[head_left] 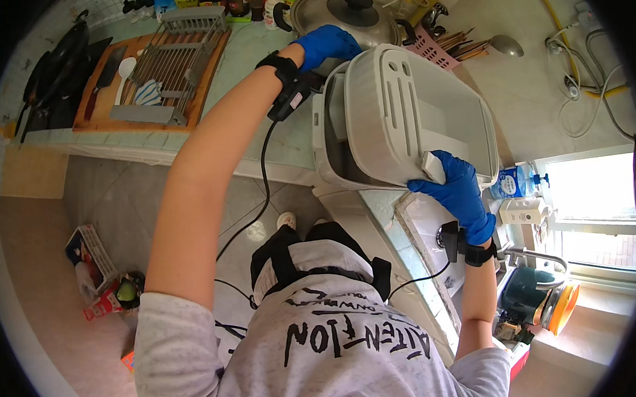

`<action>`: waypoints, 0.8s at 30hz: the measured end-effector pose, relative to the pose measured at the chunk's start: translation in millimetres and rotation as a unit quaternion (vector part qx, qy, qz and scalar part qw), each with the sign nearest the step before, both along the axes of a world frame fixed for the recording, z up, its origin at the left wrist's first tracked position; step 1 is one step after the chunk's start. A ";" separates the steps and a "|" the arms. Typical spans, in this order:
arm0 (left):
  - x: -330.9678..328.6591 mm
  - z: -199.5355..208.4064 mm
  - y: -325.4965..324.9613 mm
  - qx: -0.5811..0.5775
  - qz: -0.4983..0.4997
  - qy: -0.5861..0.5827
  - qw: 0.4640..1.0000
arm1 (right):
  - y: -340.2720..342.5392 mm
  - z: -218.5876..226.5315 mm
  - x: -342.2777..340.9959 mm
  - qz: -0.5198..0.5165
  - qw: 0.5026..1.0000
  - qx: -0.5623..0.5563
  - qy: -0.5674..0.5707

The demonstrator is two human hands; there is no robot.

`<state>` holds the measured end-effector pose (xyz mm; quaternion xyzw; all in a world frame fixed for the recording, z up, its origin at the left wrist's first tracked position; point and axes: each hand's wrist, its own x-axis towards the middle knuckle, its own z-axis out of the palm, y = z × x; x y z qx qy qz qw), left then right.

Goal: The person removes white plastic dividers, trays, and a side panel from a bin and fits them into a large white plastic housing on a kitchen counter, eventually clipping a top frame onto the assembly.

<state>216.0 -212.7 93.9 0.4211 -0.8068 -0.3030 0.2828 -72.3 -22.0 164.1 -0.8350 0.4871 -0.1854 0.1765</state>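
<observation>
Remotely, I saw the pale green counter (pixel 286 148) as the largest thing in my head view. At its corner was the light grey plastic container (pixel 380 116), tilted, its slotted panel toward the left and its hollow to the right. Just beyond it stood a lidded metal pot (pixel 315 10). My left hand (pixel 328 45), gloved in blue, was at the container's far left corner, fingers close together and bent; I could not tell whether they gripped the rim. My right hand (pixel 457 187), also gloved, was at its near side, thumb and fingers pinching a small white block (pixel 432 167).
</observation>
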 end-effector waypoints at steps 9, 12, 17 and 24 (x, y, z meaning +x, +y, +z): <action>-8.1 -2.7 -10.8 -0.019 -0.069 0.026 0.997 | 7.9 -24.7 14.2 0.022 0.996 -0.011 0.085; -11.6 -6.6 -12.9 0.109 -0.028 0.092 0.989 | 8.6 -26.8 14.8 0.004 0.995 -0.003 0.099; -20.5 15.3 6.3 0.077 0.006 0.003 0.997 | 7.6 -27.9 12.9 0.014 0.995 -0.010 0.101; -14.5 10.1 9.1 0.118 0.015 0.041 0.992 | 6.5 -26.0 14.3 0.024 0.996 -0.030 0.085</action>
